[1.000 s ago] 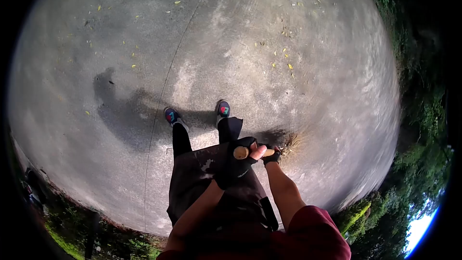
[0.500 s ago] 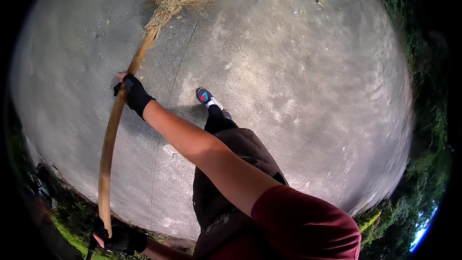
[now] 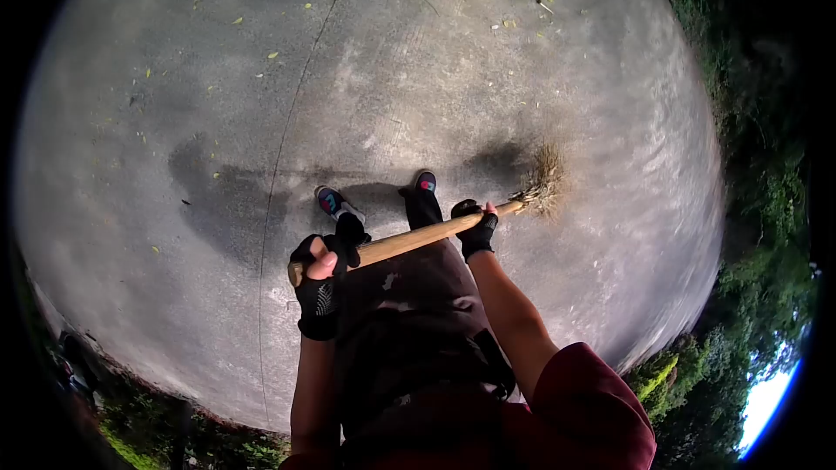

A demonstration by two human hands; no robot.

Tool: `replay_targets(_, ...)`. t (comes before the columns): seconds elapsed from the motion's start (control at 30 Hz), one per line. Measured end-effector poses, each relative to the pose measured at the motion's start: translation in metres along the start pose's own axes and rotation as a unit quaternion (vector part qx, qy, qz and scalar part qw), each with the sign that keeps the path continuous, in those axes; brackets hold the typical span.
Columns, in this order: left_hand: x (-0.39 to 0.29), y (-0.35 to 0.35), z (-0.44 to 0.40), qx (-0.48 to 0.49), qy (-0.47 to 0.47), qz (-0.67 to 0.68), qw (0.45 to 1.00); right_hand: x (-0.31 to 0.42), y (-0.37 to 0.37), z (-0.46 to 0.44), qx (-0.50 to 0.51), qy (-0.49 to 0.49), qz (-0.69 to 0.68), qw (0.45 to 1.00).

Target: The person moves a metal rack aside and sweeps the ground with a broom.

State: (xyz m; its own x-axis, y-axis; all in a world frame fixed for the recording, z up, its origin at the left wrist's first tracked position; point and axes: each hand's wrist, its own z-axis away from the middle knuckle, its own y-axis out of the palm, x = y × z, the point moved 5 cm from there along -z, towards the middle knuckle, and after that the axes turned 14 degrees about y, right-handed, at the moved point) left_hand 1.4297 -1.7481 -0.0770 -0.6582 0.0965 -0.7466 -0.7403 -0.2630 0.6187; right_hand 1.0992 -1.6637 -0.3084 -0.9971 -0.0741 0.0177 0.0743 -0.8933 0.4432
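While the left hand (image 3: 319,277) clasps the broom (image 3: 418,237) near its butt, a shoe (image 3: 330,200) shows just beyond that hand; the broom slants across to the right hand (image 3: 476,228), wrapped around it near the bristles (image 3: 546,181), with plants (image 3: 753,270) well to that hand's right.

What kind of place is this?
Probably a yard or driveway outdoors: there's grey, concrete-looking ground, small yellow leaves scattered on it, and leafy green plants along the edge.
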Motion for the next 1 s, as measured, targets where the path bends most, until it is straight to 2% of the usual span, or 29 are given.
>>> replay_targets(0.03, 0.029, 0.040, -0.001, 0.043, -0.054, -0.082, 0.994, 0.038, -0.018, 0.005, 0.107, 0.069, -0.104, 0.986)
replay_targets(0.07, 0.057, 0.081, 0.000, 0.096, -0.103, -0.162, 0.977, 0.076, -0.044, 0.011, -0.002, -0.022, -0.050, 0.999)
replay_targets(0.1, 0.089, 0.112, 0.003, 0.090, -0.114, -0.111, 0.983, 0.109, -0.074, 0.013, -0.098, -0.044, -0.047, 0.993)
replay_targets(0.13, 0.123, 0.134, 0.006, 0.132, -0.100, -0.073, 0.983, 0.136, -0.101, 0.009, -0.025, 0.001, -0.070, 0.997)
replay_targets(0.17, 0.139, 0.149, 0.004, 0.131, -0.145, -0.091, 0.977, 0.152, -0.118, 0.008, -0.161, -0.028, -0.046, 0.986)
replay_targets(0.2, 0.147, 0.149, -0.006, 0.148, -0.109, -0.195, 0.963, 0.159, -0.137, -0.019, -0.082, 0.049, -0.043, 0.995)
replay_targets(0.23, 0.132, 0.149, -0.025, 0.112, -0.123, -0.214, 0.962, 0.156, -0.157, -0.041, -0.004, 0.127, -0.043, 0.991)
replay_targets(0.27, 0.116, 0.148, -0.043, 0.075, -0.137, -0.231, 0.960, 0.126, -0.099, -0.032, -0.184, 0.081, -0.096, 0.975)
replay_targets(0.3, 0.100, 0.119, -0.052, 0.010, -0.104, -0.220, 0.970, 0.089, -0.062, -0.048, -0.153, 0.138, -0.147, 0.967)
replay_targets(0.33, 0.068, 0.082, -0.063, -0.083, -0.023, -0.159, 0.983, 0.037, 0.000, -0.044, -0.177, 0.150, -0.114, 0.966)
replay_targets(0.37, 0.005, 0.079, -0.078, -0.123, 0.091, -0.125, 0.980, -0.015, 0.034, -0.053, -0.162, 0.169, -0.083, 0.969)
replay_targets(0.4, -0.058, 0.052, -0.068, -0.210, 0.157, -0.075, 0.962, -0.067, 0.070, -0.060, -0.146, 0.187, -0.052, 0.970)
replay_targets(0.43, -0.114, 0.048, -0.054, -0.120, 0.186, 0.051, 0.974, -0.115, 0.138, -0.035, -0.151, 0.043, 0.012, 0.987)
replay_targets(0.47, -0.154, 0.050, -0.028, -0.087, 0.205, 0.150, 0.963, -0.162, 0.196, -0.021, -0.099, 0.256, -0.013, 0.961)
replay_targets(0.5, -0.178, 0.051, 0.006, -0.143, 0.332, -0.181, 0.915, -0.192, 0.243, -0.016, -0.064, 0.277, 0.007, 0.959)
replay_targets(0.53, -0.198, 0.054, 0.046, -0.285, 0.361, -0.494, 0.738, -0.221, 0.275, -0.032, 0.085, 0.300, 0.030, 0.950)
replay_targets(0.57, -0.194, 0.065, 0.051, -0.318, 0.372, -0.446, 0.749, -0.234, 0.313, -0.039, 0.081, 0.306, 0.052, 0.947)
replay_targets(0.6, -0.189, 0.076, 0.058, -0.350, 0.386, -0.395, 0.756, -0.241, 0.349, -0.047, 0.142, 0.330, 0.149, 0.921)
replay_targets(0.63, -0.174, 0.101, 0.056, -0.456, 0.347, -0.524, 0.630, -0.249, 0.378, -0.049, 0.165, 0.339, 0.222, 0.899)
replay_targets(0.7, -0.179, 0.098, 0.051, -0.389, 0.438, -0.399, 0.705, -0.269, 0.421, -0.035, 0.225, 0.348, 0.255, 0.874)
replay_targets(0.77, -0.199, 0.058, 0.049, -0.465, 0.473, -0.327, 0.673, -0.269, 0.443, -0.009, 0.224, 0.363, 0.247, 0.870)
replay_targets(0.8, -0.209, 0.037, 0.049, -0.500, 0.491, -0.290, 0.652, -0.274, 0.434, -0.022, 0.197, 0.410, 0.252, 0.854)
replay_targets(0.83, -0.210, 0.036, 0.018, -0.368, 0.492, -0.131, 0.778, -0.258, 0.430, -0.027, 0.224, 0.411, 0.188, 0.863)
replay_targets(0.87, -0.207, 0.038, -0.011, -0.264, 0.431, 0.039, 0.862, -0.224, 0.433, -0.023, 0.190, 0.411, 0.181, 0.873)
replay_targets(0.9, -0.196, 0.047, -0.045, -0.279, 0.408, -0.102, 0.863, -0.195, 0.429, -0.039, 0.206, 0.420, 0.145, 0.872)
replay_targets(0.93, -0.173, 0.054, -0.080, -0.362, 0.436, -0.093, 0.819, -0.161, 0.423, -0.062, 0.221, 0.415, 0.102, 0.877)
replay_targets(0.97, -0.147, 0.070, -0.125, -0.246, 0.412, -0.027, 0.877, -0.110, 0.424, -0.076, 0.273, 0.384, 0.108, 0.875)
replay_targets(1.0, -0.112, 0.101, -0.171, -0.254, 0.362, 0.002, 0.897, -0.054, 0.409, -0.108, 0.215, 0.272, 0.160, 0.924)
